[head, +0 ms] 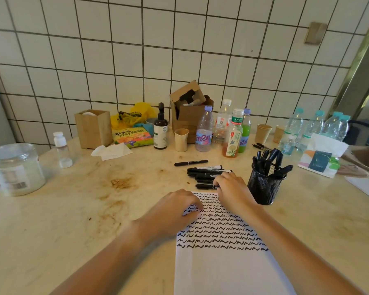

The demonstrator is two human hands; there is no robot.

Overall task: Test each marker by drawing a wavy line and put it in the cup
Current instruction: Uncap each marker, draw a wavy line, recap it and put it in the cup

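A white paper sheet (228, 269) lies in front of me, its upper half filled with rows of black wavy lines. My left hand (175, 211) rests on the sheet's top left corner, fingers loosely curled, holding nothing. Just beyond the paper lies a pile of black markers (205, 172), with one more marker (191, 162) lying apart behind it. My right hand (232, 188) reaches into the pile and its fingertips close on the nearest marker (205, 186). A black mesh cup (264, 186) with several markers in it stands right of that hand.
Along the wall stand bottles (205, 128), a dark spray bottle (160, 126), paper cups (262, 133), a cardboard box (190, 109), a wooden box (94, 128) and a snack bag (132, 137). A glass jar (15, 169) sits far left, a tissue pack (322, 158) far right.
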